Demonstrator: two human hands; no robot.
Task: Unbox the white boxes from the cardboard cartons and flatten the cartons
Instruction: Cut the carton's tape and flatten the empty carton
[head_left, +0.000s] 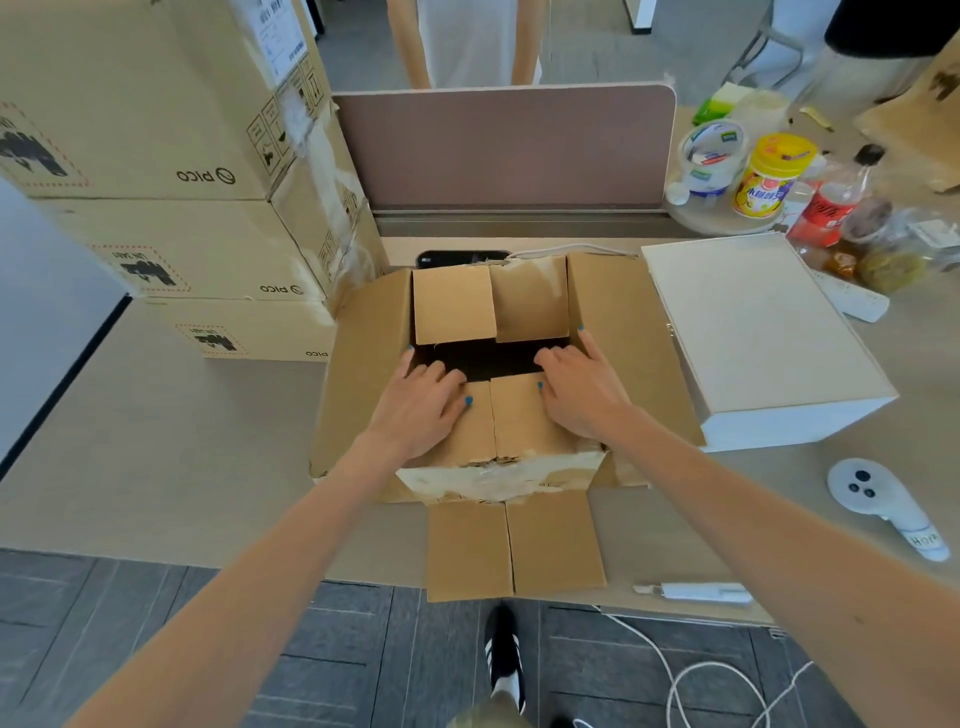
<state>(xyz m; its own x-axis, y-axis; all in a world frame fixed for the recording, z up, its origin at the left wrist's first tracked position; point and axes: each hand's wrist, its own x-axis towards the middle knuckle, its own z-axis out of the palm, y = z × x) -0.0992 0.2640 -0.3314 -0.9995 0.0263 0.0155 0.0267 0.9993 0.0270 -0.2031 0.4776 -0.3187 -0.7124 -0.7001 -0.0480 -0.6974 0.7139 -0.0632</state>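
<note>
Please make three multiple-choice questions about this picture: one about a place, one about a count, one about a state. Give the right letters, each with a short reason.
1. Where does the flat white rectangular box lie?
A. on the beige table, right of the open brown cardboard carton
B. inside that carton
C. on the floor

2. How many closed brown cardboard cartons are stacked at the left?
A. one
B. three
C. five

3. In what state is the middle carton?
A. taped shut
B. flattened
C. open at the top, flaps spread

Answers: 1 A, the box rests on the tabletop beside the carton's right flap; 2 B, three lie one upon another; 3 C, its dark inside shows between the flaps.
</note>
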